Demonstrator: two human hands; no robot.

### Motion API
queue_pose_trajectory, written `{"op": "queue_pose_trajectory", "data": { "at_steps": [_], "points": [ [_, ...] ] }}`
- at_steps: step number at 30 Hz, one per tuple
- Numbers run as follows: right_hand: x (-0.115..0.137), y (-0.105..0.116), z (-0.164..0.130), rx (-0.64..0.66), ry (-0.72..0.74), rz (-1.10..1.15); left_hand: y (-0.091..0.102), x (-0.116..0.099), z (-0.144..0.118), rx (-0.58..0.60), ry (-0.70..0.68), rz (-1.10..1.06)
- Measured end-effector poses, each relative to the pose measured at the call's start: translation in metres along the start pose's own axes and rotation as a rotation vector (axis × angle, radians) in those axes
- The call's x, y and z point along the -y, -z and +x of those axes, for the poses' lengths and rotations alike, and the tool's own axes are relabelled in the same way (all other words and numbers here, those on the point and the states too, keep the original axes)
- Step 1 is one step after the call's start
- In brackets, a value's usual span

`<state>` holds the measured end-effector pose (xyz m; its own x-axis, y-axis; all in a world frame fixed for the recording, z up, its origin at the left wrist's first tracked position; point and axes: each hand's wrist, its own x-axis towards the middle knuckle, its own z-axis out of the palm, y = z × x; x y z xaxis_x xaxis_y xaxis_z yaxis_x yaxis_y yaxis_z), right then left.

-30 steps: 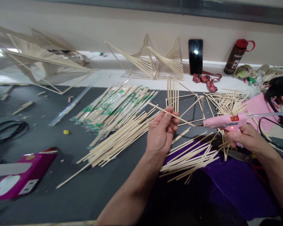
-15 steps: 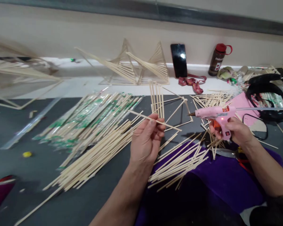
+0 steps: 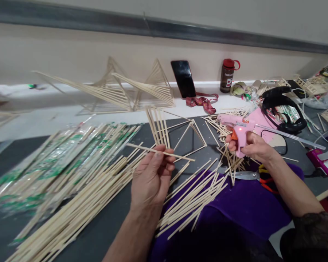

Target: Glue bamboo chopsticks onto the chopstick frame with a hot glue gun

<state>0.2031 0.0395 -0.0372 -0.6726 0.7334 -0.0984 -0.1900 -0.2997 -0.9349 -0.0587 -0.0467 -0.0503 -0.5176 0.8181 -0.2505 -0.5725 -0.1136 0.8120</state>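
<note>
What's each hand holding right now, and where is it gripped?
Left hand pinches one bamboo stick near its middle; right hand grips the pink glue gun by its handle.

Left hand [image 3: 150,178] pinches a thin stick [image 3: 160,152] of pale, matt bare wood; right hand [image 3: 253,145] grips a glue gun [image 3: 236,131] of smooth pink plastic. Below both grips, loose wooden sticks [image 3: 191,198] lie on soft purple cloth [image 3: 248,207] over the matt dark-grey counter [image 3: 104,233]. Left of the stick grip, wrapped sticks [image 3: 54,160] in glossy clear plastic sleeves.

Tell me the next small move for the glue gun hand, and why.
Probably swing the pink glue gun in the right hand left toward the bamboo stick pinched in the left hand; the nozzle sits well clear of the stick's free end.
</note>
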Motion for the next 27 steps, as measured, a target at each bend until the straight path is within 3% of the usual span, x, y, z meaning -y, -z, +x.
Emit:
{"op": "queue_pose_trajectory", "data": {
  "at_steps": [10,21,27],
  "points": [
    [-0.012,-0.001,-0.008,-0.172,0.009,-0.044,0.002,0.004,0.001,0.021,0.006,0.020],
    [-0.018,0.004,-0.004,-0.411,0.164,0.066,-0.001,0.006,-0.002,0.017,0.017,0.043],
    [-0.008,0.020,0.013,-0.411,0.113,0.161,-0.001,0.011,-0.004,0.033,0.034,0.056]
  ]
}}
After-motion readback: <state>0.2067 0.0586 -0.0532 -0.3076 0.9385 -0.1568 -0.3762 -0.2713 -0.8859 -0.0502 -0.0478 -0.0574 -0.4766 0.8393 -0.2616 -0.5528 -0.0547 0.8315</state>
